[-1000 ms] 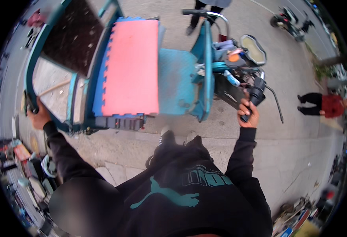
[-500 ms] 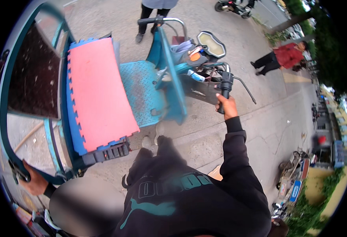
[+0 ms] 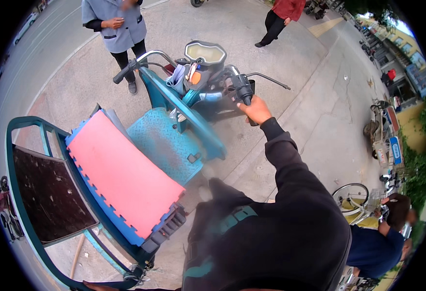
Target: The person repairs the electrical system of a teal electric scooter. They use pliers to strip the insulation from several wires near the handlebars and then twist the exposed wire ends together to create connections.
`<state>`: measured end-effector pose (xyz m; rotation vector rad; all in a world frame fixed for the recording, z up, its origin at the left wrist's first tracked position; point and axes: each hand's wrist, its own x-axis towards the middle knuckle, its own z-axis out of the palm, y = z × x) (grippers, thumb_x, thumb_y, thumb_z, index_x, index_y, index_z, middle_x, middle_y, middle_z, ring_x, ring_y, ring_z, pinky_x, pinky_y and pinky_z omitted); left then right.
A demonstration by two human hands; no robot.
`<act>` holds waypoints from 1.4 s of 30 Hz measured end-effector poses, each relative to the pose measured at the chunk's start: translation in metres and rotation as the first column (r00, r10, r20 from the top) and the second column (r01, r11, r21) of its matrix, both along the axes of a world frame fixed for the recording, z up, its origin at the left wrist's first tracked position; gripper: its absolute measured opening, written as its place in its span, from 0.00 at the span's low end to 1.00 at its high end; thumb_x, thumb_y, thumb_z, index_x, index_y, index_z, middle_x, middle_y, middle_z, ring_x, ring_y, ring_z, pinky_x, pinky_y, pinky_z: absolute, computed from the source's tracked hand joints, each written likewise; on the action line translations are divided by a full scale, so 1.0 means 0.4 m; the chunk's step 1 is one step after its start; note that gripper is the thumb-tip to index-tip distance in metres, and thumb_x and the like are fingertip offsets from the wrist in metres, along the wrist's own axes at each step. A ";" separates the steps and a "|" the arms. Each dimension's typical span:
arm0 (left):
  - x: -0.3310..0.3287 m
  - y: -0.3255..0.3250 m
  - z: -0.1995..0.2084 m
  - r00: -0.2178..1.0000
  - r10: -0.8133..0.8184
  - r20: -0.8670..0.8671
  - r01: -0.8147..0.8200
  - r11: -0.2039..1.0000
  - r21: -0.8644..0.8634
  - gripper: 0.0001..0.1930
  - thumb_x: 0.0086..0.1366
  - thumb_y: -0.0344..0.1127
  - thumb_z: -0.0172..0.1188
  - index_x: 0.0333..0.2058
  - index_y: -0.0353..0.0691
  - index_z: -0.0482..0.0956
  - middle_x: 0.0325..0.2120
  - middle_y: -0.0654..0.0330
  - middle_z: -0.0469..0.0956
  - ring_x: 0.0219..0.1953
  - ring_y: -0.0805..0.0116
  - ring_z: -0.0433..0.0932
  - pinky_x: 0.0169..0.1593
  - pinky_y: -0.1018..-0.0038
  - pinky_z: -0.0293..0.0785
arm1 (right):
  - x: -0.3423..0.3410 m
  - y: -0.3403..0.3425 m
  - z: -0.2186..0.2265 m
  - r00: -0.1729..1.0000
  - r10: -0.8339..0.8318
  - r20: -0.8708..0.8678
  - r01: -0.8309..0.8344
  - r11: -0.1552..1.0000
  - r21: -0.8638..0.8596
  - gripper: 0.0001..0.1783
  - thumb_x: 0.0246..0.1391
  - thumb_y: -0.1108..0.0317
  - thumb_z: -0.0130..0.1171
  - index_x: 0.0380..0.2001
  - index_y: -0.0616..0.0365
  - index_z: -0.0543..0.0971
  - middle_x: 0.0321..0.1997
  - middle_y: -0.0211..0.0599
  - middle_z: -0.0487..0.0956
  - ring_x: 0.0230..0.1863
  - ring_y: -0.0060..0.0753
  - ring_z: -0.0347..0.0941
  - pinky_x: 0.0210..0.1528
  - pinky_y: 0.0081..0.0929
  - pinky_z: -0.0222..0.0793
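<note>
My right hand (image 3: 257, 110) is wrapped around the black handlebar grip (image 3: 242, 88) of a teal three-wheeled cart, its arm stretched forward. The bar's other grip (image 3: 122, 73) points to the far left. Only a sliver of my left hand (image 3: 98, 286) shows at the lower edge, by the teal rail of the seat frame (image 3: 18, 194); its fingers are mostly hidden. Between my arms lies the seat, covered with a pink foam mat (image 3: 123, 172) with a blue layer beneath. Ahead of it are the teal footboard (image 3: 157, 138) and the front panel (image 3: 184, 109).
A person in a grey vest (image 3: 118, 29) stands beyond the left grip. Farther off is a person in red (image 3: 281, 19). At the lower right are a person in dark blue (image 3: 375, 247) and a bicycle (image 3: 351, 199). Parked vehicles (image 3: 385, 128) line the right side.
The view has swung, so the cart appears turned and lower. My right hand stays on the grip. My left hand has slid nearly out of view at the bottom. More people show.
</note>
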<state>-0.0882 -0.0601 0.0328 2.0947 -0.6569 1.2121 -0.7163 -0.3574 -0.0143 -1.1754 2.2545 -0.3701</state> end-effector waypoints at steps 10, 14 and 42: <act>0.121 0.095 -0.052 0.913 0.389 -0.127 -0.363 0.913 0.185 0.33 0.59 0.61 0.66 0.46 0.33 0.79 0.28 0.44 0.80 0.28 0.42 0.79 0.31 0.53 0.74 | 0.285 -0.117 0.120 0.692 0.561 -0.453 -0.720 0.575 -0.388 0.49 0.50 0.52 0.68 0.64 0.74 0.59 0.70 0.70 0.56 0.72 0.62 0.54 0.70 0.45 0.56; 0.131 0.106 -0.067 0.960 0.280 0.024 -0.280 0.960 0.004 0.32 0.57 0.55 0.72 0.48 0.33 0.76 0.23 0.50 0.79 0.24 0.54 0.77 0.28 0.61 0.73 | 0.346 -0.137 0.098 0.617 0.579 -0.533 -0.782 0.372 -0.500 0.42 0.48 0.58 0.69 0.60 0.71 0.65 0.65 0.63 0.63 0.64 0.59 0.64 0.64 0.44 0.63; 0.101 0.079 -0.040 0.958 0.236 0.164 -0.255 0.961 0.106 0.30 0.57 0.54 0.72 0.46 0.33 0.76 0.33 0.50 0.82 0.32 0.51 0.81 0.36 0.58 0.79 | 0.398 0.136 -0.242 0.174 -0.292 0.940 0.592 0.794 0.138 0.13 0.55 0.57 0.65 0.31 0.51 0.73 0.22 0.30 0.72 0.23 0.29 0.72 0.27 0.29 0.68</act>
